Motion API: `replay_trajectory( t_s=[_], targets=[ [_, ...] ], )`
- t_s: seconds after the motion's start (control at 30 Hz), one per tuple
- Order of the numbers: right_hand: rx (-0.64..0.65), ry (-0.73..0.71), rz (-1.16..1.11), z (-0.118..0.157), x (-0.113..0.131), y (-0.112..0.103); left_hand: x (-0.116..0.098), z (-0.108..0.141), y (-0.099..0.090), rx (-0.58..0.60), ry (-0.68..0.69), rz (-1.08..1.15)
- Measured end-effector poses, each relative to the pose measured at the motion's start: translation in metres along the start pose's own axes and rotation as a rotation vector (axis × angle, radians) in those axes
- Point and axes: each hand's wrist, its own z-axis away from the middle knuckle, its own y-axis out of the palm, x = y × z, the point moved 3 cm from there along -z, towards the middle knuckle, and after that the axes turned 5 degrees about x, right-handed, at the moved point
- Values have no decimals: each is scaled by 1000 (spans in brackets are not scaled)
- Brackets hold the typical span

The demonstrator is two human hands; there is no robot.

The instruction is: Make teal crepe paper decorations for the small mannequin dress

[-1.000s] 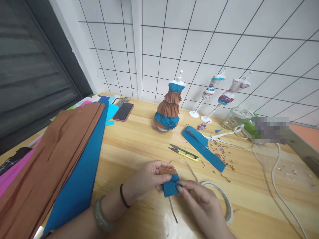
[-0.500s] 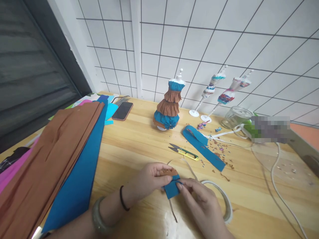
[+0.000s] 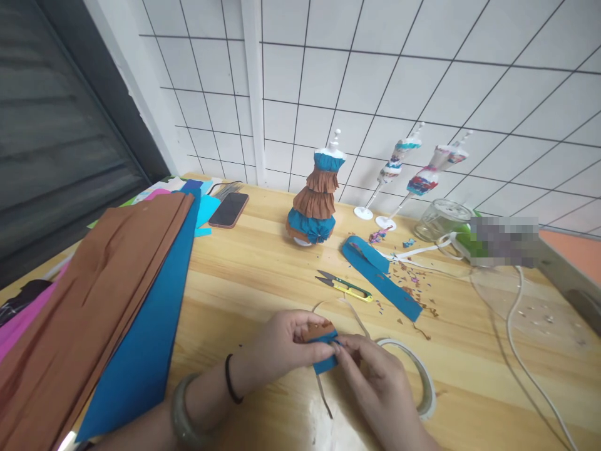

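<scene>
The light wood-grain tabletop (image 3: pixel 220 275) carries, as reference point, a miniature mannequin in a tiered brown-and-blue dress (image 3: pixel 313 203). To its left lie a smartphone (image 3: pixel 228 209) and a pile of brown and blue sheets (image 3: pixel 103 294); to its right stand two slimmer mannequins (image 3: pixel 390 170) and a clear jar (image 3: pixel 439 219). Thread snips (image 3: pixel 353 293), a blue strip (image 3: pixel 399 293) among scraps (image 3: pixel 410 283), and a tape roll (image 3: pixel 428 383) lie in front of it.

Little blue piece (image 3: pixel 325 364) looks like matt paper, same as those creased brown sheets (image 3: pixel 107 269). Tabletop (image 3: pixel 225 282) is glossy wood, snips' blades (image 3: pixel 328 275) look like dark metal, phone screen (image 3: pixel 229 209) is smooth and shiny.
</scene>
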Motion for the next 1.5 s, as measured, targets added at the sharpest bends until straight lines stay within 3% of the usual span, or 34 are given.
replay_trajectory(
  t_s=[0.07, 0.2, 0.67, 0.8, 1.0, 1.13, 1.27, 1.5],
  targets=[
    [2, -34, 18, 0, 0, 0, 0, 1, 1, 9, 15, -39],
    [-4, -94, 56, 0, 1, 0, -1, 2, 0, -82, 57, -129],
    [-49, 15, -18, 0, -1, 1, -3, 1, -1, -103, 44, -90],
    [-90, 124, -163, -2, -6, 2, -1, 1, -2, -109, 46, -120],
    [79, 346, -526, -1, -16, 11, 1, 3, -4, -171, 38, -228],
    [48, 377, -696, -2, -11, 9, 1, 2, 0, -99, -35, -95],
    [122, 414, -844, -4, -3, 11, 3, 0, 4, -35, -39, 37],
    [122, 425, -830, -2, -6, 12, 6, 1, 2, -38, -32, 6]
  ],
)
